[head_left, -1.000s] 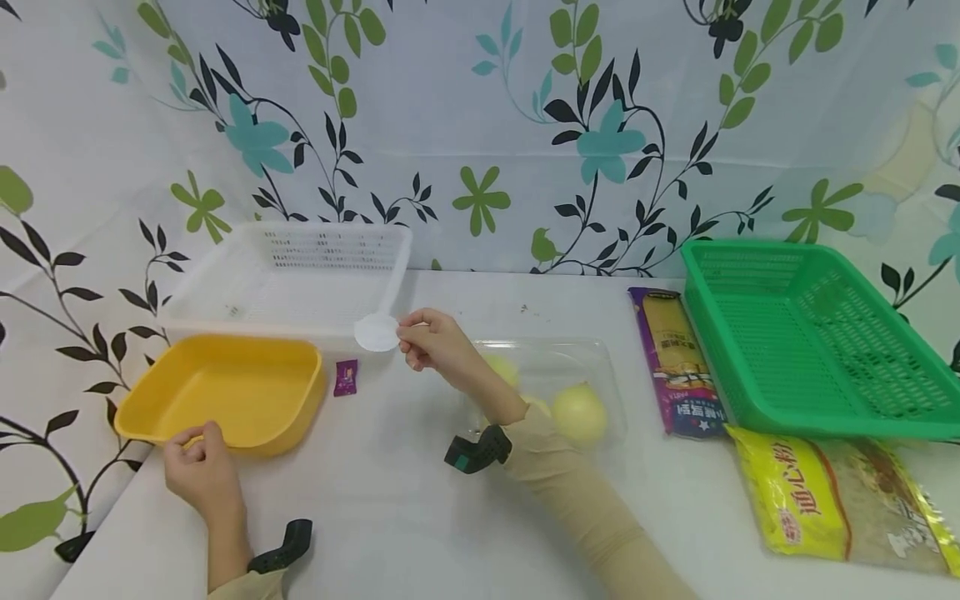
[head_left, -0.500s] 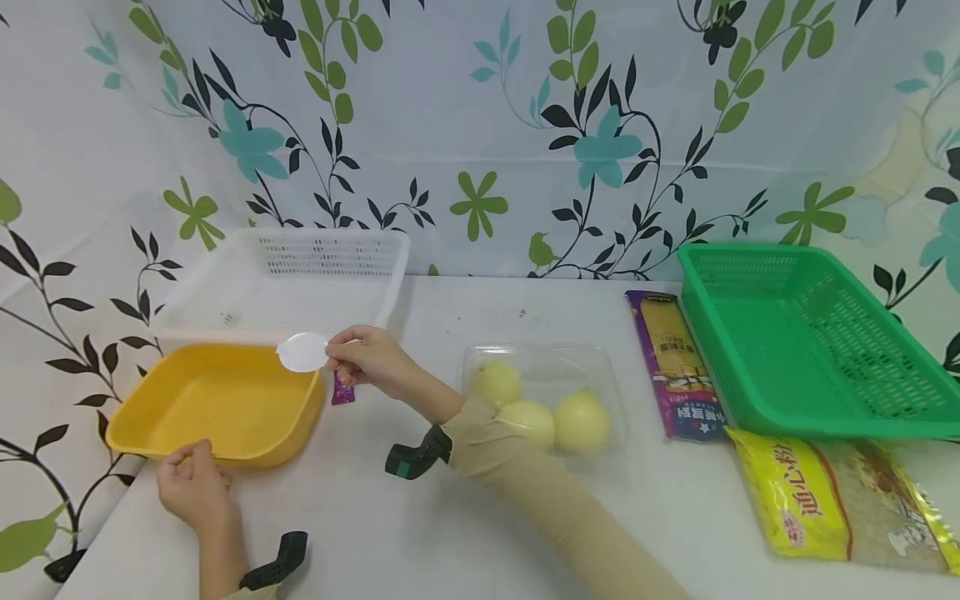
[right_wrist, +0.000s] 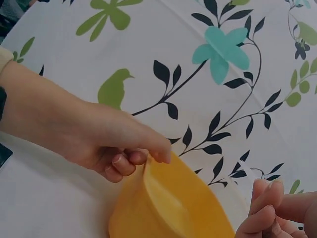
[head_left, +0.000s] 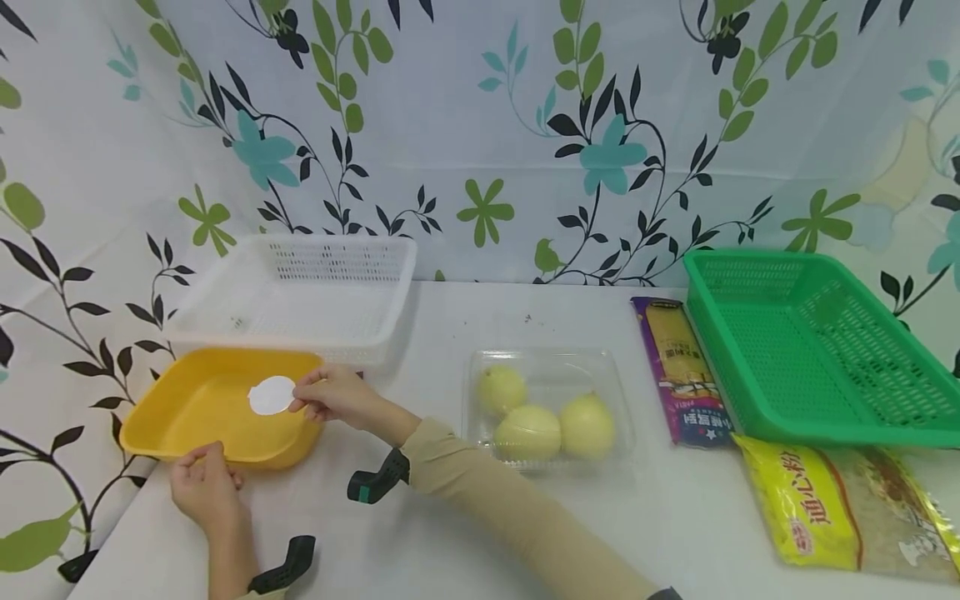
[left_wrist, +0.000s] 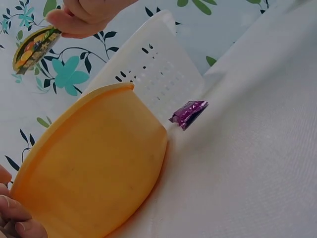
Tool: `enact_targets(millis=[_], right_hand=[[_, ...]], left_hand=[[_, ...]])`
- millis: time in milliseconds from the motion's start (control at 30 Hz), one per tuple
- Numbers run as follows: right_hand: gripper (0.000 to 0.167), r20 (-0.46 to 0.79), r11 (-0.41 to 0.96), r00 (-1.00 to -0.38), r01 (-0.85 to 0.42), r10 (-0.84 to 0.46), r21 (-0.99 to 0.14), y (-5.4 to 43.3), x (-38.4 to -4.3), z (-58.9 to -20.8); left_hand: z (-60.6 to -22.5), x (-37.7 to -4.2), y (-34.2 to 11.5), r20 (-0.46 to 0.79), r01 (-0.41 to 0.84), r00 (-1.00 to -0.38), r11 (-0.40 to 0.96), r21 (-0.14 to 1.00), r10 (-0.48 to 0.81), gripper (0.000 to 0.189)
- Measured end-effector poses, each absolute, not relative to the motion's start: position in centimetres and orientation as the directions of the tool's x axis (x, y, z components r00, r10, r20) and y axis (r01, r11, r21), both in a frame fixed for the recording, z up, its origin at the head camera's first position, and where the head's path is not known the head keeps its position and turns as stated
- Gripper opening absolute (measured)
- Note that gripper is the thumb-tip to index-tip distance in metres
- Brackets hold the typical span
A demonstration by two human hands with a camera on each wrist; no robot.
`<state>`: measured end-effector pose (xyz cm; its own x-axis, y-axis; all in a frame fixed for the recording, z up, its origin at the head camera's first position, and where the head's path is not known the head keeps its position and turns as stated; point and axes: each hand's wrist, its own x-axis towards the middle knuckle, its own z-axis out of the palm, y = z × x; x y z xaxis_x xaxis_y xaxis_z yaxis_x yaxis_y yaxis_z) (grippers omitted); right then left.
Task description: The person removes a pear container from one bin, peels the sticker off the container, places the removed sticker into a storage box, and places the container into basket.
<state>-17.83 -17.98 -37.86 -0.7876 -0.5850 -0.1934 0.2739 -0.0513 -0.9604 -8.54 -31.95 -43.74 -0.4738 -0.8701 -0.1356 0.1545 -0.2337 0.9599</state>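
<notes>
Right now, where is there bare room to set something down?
Bare table shows between the right sleeve and the yellow bag, and beyond the clear container. It's crowded at left: yellow basin, white basket, purple sachet, left hand, right hand.

the basin [head_left: 198, 404] sits before a basket [head_left: 315, 312], left of a box [head_left: 555, 379] containing fruit [head_left: 528, 433].

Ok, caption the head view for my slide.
Left hand grips a yellow tub; right hand holds a white disc over it.
</notes>
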Motion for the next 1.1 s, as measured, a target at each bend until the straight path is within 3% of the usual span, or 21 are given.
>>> enact_targets(millis=[167,400,867,1100], right_hand=[[0.007,-0.192,0.050,-0.834,0.194,-0.517,-0.980,-19.3,-17.2,-39.1],[0.012,-0.261,0.188,-0.832,0.192,-0.490,-0.963,-19.3,-15.6,-40.5],[0.012,-0.226,0.173,-0.833,0.159,-0.505,-0.972,-19.6,-15.3,-41.4],[0.011,-0.171,0.184,-0.816,0.080,-0.552,-0.980,-18.5,-15.5,-41.4]], left_hand=[[-43.7,-8.5,-31.6,-0.149,0.163,-0.467,-0.251,0.954,-0.871,0.016],[-43.7,-8.3,-31.6,-0.218,0.164,-0.474,-0.328,0.930,-0.853,0.015],[-43.8,-8.2,-31.6,-0.194,0.253,-0.484,-0.349,0.902,-0.853,0.015],[-43.8,-8.4,-31.6,-0.177,0.213,-0.484,-0.311,0.926,-0.857,0.015]])
